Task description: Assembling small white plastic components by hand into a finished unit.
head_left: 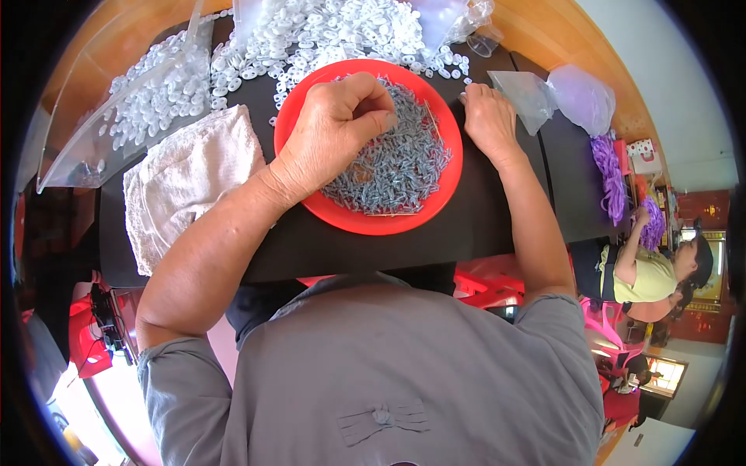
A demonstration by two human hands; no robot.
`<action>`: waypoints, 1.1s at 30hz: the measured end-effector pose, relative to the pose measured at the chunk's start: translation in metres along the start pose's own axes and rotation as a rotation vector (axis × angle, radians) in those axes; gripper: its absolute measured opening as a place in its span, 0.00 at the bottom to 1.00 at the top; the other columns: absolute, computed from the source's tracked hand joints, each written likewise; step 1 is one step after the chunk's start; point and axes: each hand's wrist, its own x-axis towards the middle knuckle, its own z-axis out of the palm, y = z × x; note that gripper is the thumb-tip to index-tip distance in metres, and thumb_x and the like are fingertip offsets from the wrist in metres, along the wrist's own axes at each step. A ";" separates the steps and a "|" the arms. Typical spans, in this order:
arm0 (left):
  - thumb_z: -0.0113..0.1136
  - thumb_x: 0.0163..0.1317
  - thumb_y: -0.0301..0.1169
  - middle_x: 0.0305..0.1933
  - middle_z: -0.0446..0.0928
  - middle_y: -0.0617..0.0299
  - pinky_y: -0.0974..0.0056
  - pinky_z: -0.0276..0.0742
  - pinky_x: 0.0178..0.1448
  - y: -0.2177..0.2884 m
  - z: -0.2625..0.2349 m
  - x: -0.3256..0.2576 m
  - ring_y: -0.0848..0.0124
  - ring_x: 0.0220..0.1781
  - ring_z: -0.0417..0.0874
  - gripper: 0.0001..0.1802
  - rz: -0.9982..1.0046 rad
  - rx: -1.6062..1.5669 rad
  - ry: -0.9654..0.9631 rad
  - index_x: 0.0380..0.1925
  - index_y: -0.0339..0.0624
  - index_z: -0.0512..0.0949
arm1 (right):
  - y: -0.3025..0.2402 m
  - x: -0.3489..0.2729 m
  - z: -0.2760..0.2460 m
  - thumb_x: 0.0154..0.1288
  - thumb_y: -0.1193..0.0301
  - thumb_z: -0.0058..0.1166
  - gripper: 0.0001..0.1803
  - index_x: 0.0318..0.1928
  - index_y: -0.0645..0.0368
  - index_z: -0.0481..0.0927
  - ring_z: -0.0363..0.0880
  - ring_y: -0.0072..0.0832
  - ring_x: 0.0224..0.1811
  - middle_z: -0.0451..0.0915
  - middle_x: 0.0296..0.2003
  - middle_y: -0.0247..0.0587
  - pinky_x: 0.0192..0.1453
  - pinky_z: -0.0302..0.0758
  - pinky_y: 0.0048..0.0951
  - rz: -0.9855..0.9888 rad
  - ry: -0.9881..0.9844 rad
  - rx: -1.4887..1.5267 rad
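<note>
A round red plastic basin (pixel 456 147) sits on the dark table, filled with many small grey-blue, pin-like plastic pieces (pixel 392 175). Over its upper left part is my left hand (pixel 339 113), closed, with thumb and forefinger pinched together above the pieces; whatever is between them is too small to make out. To the right of the basin, my right hand (pixel 491 123) rests low over the tabletop with its fingers curled in. Its fingertips are close to a few loose white pieces, and their contents are hidden.
Many small white oval plastic pieces (pixel 334 35) are heaped beyond the basin. More lie in a clear plastic container (pixel 78 177) at far left. A folded cloth (pixel 194 175) lies left of the basin; plastic bags (pixel 583 99) and purple strips (pixel 608 179) are right. A person sits farther right.
</note>
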 end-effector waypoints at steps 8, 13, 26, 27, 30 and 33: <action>0.63 0.56 0.23 0.26 0.79 0.60 0.68 0.75 0.36 -0.001 0.003 -0.003 0.74 0.29 0.78 0.05 -0.015 -0.010 -0.009 0.32 0.33 0.77 | 0.003 0.003 0.002 0.63 0.72 0.54 0.07 0.35 0.64 0.73 0.80 0.50 0.35 0.79 0.30 0.52 0.37 0.76 0.49 -0.007 -0.078 0.069; 0.63 0.56 0.23 0.26 0.79 0.60 0.69 0.75 0.36 -0.001 0.003 -0.003 0.75 0.29 0.78 0.06 -0.039 0.011 -0.013 0.31 0.33 0.78 | 0.008 0.003 0.009 0.64 0.72 0.53 0.06 0.36 0.62 0.73 0.80 0.50 0.35 0.80 0.31 0.51 0.37 0.75 0.50 -0.001 -0.087 0.087; 0.62 0.58 0.23 0.25 0.77 0.62 0.69 0.74 0.32 -0.008 0.006 -0.004 0.78 0.27 0.77 0.05 -0.031 -0.065 -0.030 0.32 0.34 0.77 | 0.020 0.012 -0.003 0.66 0.66 0.52 0.11 0.33 0.61 0.74 0.77 0.49 0.34 0.79 0.29 0.50 0.39 0.71 0.45 0.174 -0.297 0.294; 0.62 0.57 0.23 0.25 0.77 0.63 0.70 0.73 0.32 -0.010 0.006 -0.005 0.78 0.26 0.76 0.05 -0.017 -0.051 -0.025 0.32 0.34 0.77 | 0.024 0.014 -0.006 0.67 0.64 0.52 0.12 0.32 0.61 0.75 0.78 0.44 0.31 0.78 0.25 0.46 0.38 0.71 0.40 0.274 -0.346 0.394; 0.62 0.56 0.23 0.25 0.76 0.64 0.71 0.71 0.31 -0.008 0.006 -0.003 0.79 0.26 0.74 0.05 0.001 -0.056 -0.019 0.31 0.34 0.77 | 0.032 0.019 -0.029 0.68 0.64 0.53 0.13 0.32 0.61 0.76 0.74 0.26 0.30 0.74 0.23 0.33 0.38 0.68 0.27 0.527 -0.349 1.278; 0.65 0.54 0.22 0.24 0.74 0.66 0.70 0.70 0.31 -0.008 0.009 -0.005 0.80 0.26 0.72 0.07 0.012 -0.106 -0.005 0.34 0.35 0.78 | -0.006 0.021 -0.069 0.69 0.65 0.53 0.12 0.33 0.61 0.77 0.70 0.17 0.32 0.71 0.25 0.27 0.39 0.67 0.22 0.387 -0.374 1.322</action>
